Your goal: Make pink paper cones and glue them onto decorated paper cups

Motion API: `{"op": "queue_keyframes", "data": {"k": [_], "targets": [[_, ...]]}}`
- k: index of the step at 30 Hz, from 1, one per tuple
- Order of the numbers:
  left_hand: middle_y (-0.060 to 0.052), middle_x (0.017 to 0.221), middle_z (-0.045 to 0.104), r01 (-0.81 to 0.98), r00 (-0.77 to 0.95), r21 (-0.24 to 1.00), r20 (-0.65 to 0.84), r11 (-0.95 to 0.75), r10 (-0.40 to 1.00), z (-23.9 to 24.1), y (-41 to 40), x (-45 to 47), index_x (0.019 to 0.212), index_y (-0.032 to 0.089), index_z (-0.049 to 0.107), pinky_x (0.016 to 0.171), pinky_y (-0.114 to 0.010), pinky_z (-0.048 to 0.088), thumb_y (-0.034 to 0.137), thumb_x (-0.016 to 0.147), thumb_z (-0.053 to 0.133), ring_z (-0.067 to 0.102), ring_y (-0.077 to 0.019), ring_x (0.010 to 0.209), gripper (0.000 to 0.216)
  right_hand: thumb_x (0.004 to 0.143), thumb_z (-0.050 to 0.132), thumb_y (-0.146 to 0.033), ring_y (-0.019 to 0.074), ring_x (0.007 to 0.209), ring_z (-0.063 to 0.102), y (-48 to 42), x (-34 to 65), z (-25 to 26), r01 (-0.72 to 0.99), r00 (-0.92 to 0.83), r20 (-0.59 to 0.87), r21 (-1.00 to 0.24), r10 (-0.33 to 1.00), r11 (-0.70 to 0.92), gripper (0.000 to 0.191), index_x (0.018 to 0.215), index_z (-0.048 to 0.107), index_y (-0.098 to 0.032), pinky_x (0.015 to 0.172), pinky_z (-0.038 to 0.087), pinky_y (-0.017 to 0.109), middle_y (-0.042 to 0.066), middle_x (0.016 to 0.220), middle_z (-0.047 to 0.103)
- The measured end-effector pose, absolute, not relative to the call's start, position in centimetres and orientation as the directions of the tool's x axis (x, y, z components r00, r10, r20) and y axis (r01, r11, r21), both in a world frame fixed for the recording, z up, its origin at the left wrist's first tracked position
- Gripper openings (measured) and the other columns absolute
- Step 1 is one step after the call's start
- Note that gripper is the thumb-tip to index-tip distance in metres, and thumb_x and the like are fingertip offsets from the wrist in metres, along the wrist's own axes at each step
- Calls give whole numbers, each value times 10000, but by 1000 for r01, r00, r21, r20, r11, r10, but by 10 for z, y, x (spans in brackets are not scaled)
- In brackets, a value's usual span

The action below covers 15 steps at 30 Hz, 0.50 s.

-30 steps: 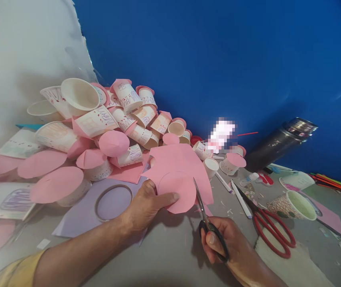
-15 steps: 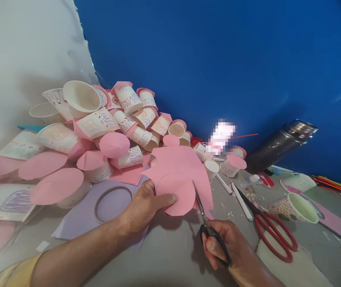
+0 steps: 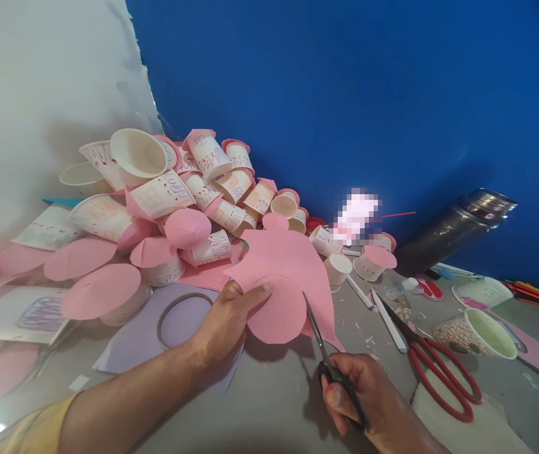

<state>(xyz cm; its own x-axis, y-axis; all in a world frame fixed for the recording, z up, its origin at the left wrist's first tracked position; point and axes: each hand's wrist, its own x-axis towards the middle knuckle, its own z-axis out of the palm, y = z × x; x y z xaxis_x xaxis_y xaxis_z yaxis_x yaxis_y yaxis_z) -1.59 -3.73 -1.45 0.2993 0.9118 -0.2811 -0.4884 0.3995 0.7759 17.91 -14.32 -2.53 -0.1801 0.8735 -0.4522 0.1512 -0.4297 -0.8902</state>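
Note:
My left hand point(image 3: 224, 318) pinches a sheet of pink paper point(image 3: 288, 268) at its left edge, thumb on top, holding it just above the grey table point(image 3: 269, 403). A rounded lobe of that paper hangs toward me. My right hand point(image 3: 359, 394) grips black-handled scissors point(image 3: 328, 362), whose blades point up and away into the right edge of the rounded lobe. Both hands are closed on what they hold.
A heap of decorated paper cups point(image 3: 179, 195) with pink paper lids fills the back left. A lilac sheet with a ring point(image 3: 179, 315) lies under my left wrist. Red-handled scissors point(image 3: 439, 369), a patterned cup point(image 3: 475, 331), pens and a dark flask point(image 3: 458, 224) sit at right.
My left hand has turned the pink paper, its thumb shifting up along the edge. The scissors have moved a little further along the curved outline.

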Motion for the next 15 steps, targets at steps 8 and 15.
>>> {"op": "queue_keyframes", "data": {"k": [8,15], "targets": [[23,548,614,-496,290,761,-309,418,906,-12,-36,-17,545,159,617,502,-197,428,301,584,904,541,-95,521,323,532,695,-895,80,473,356,-143,178,-26,179,-172,-491,-868,854,-463,729,604,500,-195,497,253,244,-21,464,487],[-12,652,677,-448,323,788,-298,423,898,-14,-35,-18,693,146,712,584,-235,471,311,650,864,599,-138,611,228,512,684,-910,75,467,340,-143,177,-24,183,-172,-504,-861,847,-475,742,598,494,-198,493,245,239,-25,460,476]]}}
